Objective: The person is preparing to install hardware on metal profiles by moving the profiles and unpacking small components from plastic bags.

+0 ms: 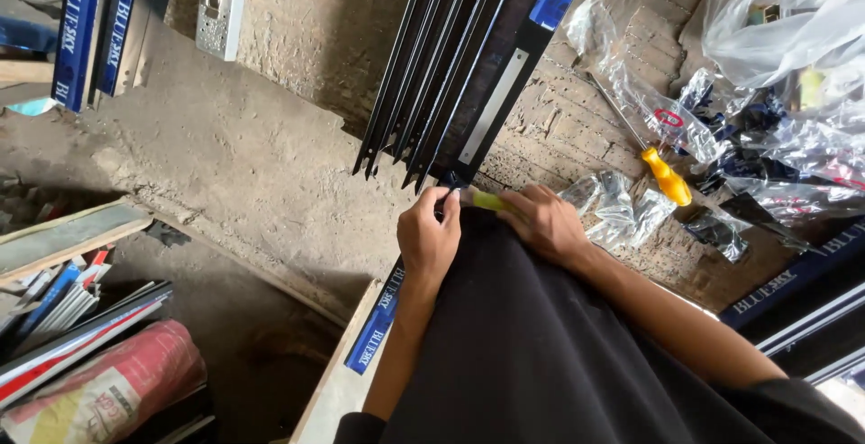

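Observation:
My left hand (pixel 429 238) pinches the near end of a long black metal profile with blue protective film (pixel 494 94), just above my black-clad lap. My right hand (pixel 543 221) grips a yellow-green handled tool (pixel 487 200), its tip pressed at the same profile end, right beside my left fingers. The two hands almost touch. Several more black profiles (pixel 423 65) lean in a bundle from the concrete floor toward the top of the view. What the tool's tip does is hidden by my fingers.
A yellow-handled screwdriver (pixel 668 177) lies on the brick floor among clear plastic bags (pixel 793 20) of small black parts (pixel 748 119). More blue-filmed profiles (pixel 86 25) stand at top left. A red sack (pixel 113 381) and stacked strips (pixel 63 304) sit at lower left; a wooden board (pixel 338 381) lies beside my leg.

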